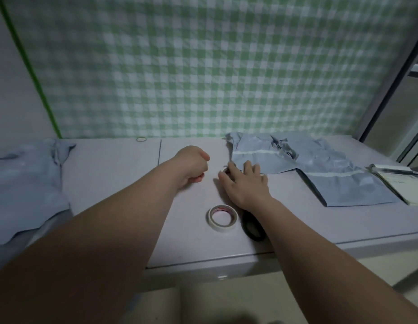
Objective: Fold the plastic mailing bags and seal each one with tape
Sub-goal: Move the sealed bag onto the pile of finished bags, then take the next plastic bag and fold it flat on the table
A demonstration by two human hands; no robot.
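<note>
Several grey-blue plastic mailing bags lie crumpled and overlapping at the right of the table, one at the back (257,149) and one nearer (348,185). A further heap of bags (25,183) covers the left end. A roll of pale tape (222,217) lies flat near the front edge. My left hand (191,164) hovers mid-table with its fingers curled in, and I see nothing in it. My right hand (246,183) lies flat with spread fingers beside the back bag's corner, over the blades of black-handled scissors (252,226).
A rubber band (141,139) lies at the back edge of the grey table (109,183). A notebook with a pen (399,181) sits at the far right. A green checked cloth (203,66) hangs behind the table.
</note>
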